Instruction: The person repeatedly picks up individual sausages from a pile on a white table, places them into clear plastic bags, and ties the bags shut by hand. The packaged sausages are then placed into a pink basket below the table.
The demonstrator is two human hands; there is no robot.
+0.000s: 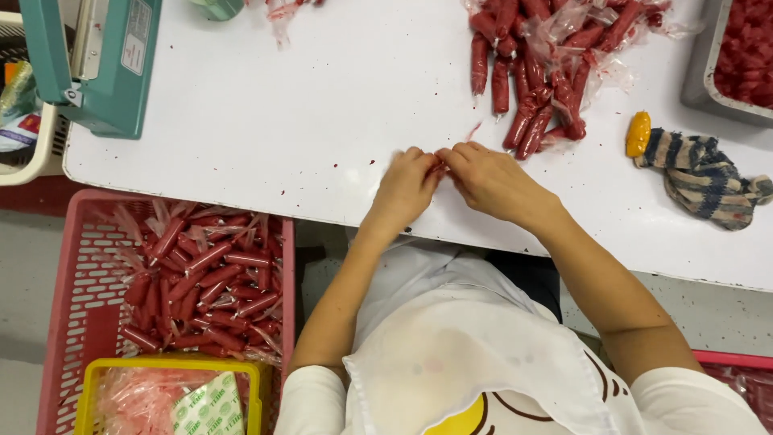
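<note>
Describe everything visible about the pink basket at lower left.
The pink basket is a plastic crate with slotted, lattice-like walls, sitting low beside the white table, left of the person. It holds a loose heap of red sausage-like sticks in clear wrappers with twisted ends. A yellow tub of empty clear wrappers rests in its near end. Neither hand touches it; its bottom edge is cut off.

- A small red wrapped piece (437, 167) sits pinched between the fingertips of both hands, just above the white table's near edge (mostly hidden, so its shape is hard to tell).
</note>
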